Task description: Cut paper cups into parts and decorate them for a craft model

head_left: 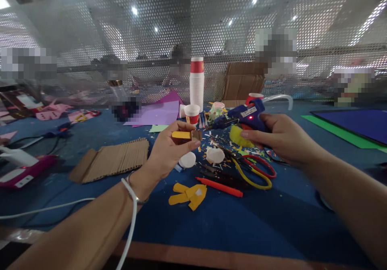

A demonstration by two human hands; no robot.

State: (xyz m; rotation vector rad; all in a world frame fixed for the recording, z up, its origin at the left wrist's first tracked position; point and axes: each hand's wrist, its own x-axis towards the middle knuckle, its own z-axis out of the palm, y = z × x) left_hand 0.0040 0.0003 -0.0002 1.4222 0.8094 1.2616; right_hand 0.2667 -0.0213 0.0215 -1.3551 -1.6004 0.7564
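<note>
My left hand [169,149] pinches a small yellow strip with a brown end piece [182,135] between thumb and fingers. In my right hand [276,133] is a blue hot glue gun [249,116], its red light lit. The gun's nozzle points left at the brown end and appears a short way from it. Below my hands lie yellow paper cutouts [190,194], a red marker [220,186] and scissors [254,171] with red and yellow handles. Two white round pieces [215,155] rest among the scraps. A yellow-green piece [240,137] shows beneath the gun, partly hidden.
A tall stack of paper cups [197,84] stands behind, with a single cup [192,113] before it. Corrugated cardboard [116,159] lies left, near a magenta device [22,173]. Purple sheets [159,113] and a blue sheet [353,123] flank the middle. A perforated screen [169,32] closes the back.
</note>
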